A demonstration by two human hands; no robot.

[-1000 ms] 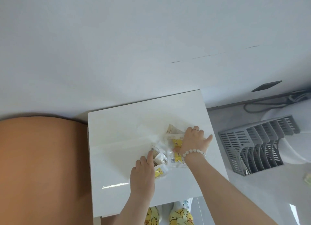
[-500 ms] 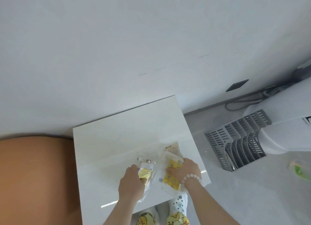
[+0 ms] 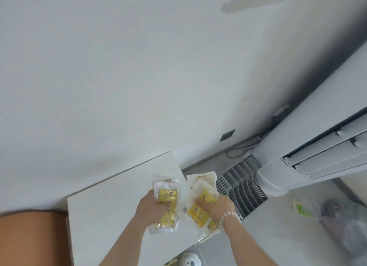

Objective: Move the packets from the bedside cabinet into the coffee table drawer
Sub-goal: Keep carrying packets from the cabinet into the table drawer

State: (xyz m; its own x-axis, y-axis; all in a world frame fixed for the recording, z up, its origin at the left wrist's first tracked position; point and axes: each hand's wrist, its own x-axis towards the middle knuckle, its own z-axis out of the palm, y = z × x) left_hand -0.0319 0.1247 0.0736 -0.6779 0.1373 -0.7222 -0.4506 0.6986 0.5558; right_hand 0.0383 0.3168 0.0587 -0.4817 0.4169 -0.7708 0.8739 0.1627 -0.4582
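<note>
The white bedside cabinet (image 3: 111, 210) fills the lower middle of the head view. My left hand (image 3: 151, 208) grips a stack of clear packets with yellow printed contents (image 3: 165, 196), lifted above the cabinet top. My right hand (image 3: 216, 206), with a bead bracelet at the wrist, grips a second stack of the same packets (image 3: 200, 188) over the cabinet's right edge. No packets lie loose on the cabinet top. The coffee table drawer is out of sight.
A brown bed surface (image 3: 29, 238) lies to the left of the cabinet. On the floor to the right stand a grey slotted rack (image 3: 242, 186) and a white standing air conditioner (image 3: 309, 146), with cables (image 3: 244, 144) along the wall. A plastic bag (image 3: 341, 224) sits at far right.
Both hands have closed on the packets and lifted them off the cabinet top. The camera has tilted up and swung to the right, bringing the air conditioner into view.
</note>
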